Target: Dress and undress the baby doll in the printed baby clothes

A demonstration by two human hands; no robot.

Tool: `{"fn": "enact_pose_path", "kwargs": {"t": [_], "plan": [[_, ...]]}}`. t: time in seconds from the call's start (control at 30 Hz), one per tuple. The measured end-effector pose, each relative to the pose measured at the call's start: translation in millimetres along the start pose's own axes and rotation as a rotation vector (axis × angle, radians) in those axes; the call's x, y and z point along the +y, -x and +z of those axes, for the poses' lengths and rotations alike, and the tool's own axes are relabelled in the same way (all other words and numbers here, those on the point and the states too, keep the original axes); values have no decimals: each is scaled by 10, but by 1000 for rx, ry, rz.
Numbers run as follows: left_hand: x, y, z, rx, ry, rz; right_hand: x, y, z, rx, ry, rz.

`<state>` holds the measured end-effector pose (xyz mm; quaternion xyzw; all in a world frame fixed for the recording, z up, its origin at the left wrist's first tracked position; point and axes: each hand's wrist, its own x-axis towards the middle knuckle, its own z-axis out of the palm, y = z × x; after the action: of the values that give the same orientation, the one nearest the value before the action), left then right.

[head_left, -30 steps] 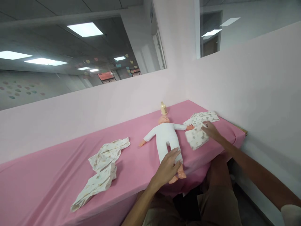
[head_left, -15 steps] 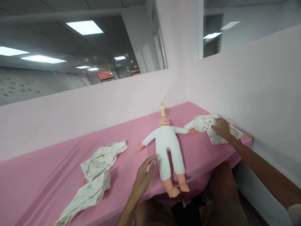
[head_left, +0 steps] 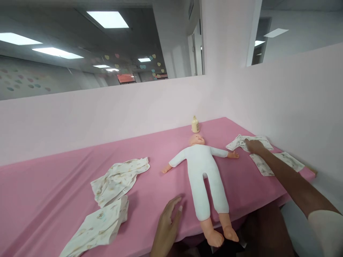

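A baby doll (head_left: 202, 162) in a white body suit lies on its back, arms spread, its feet past the table's front edge. At the right, my right hand (head_left: 255, 146) is closed on a white printed baby shirt (head_left: 261, 141); its fingertips are partly hidden. Just below, a second printed baby garment (head_left: 289, 160) lies flat, partly behind my forearm. My left hand (head_left: 168, 225) hovers beside the doll's leg, holding nothing, its thumb and fingers apart.
A cream pump bottle (head_left: 195, 125) stands behind the doll's head. At the left lie a crumpled baby shirt (head_left: 118, 180) and a folded printed garment (head_left: 99, 225). A pink cloth (head_left: 66, 160) covers the table, with walls (head_left: 289, 92) behind and at the right.
My right hand has closed on the shirt and shifted it back, off the garment beneath. The view has turned left and down a little. The doll has not visibly moved on the cloth.
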<state>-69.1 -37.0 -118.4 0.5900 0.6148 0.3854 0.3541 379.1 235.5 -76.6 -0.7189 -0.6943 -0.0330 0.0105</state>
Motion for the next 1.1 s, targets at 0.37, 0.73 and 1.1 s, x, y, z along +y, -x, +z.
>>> {"fn": "enact_pose_path", "kwargs": {"t": [0.37, 0.73, 1.1], "plan": [[120, -24, 1, 16, 120, -6, -533, 131, -1448, 430, -617, 69], [1430, 86, 154, 183, 244, 220, -1878, 1714, -1981, -255, -1517, -441], [1689, 106, 17, 241, 222, 316, -1883, 2185, -1965, -401, -1514, -634]]}}
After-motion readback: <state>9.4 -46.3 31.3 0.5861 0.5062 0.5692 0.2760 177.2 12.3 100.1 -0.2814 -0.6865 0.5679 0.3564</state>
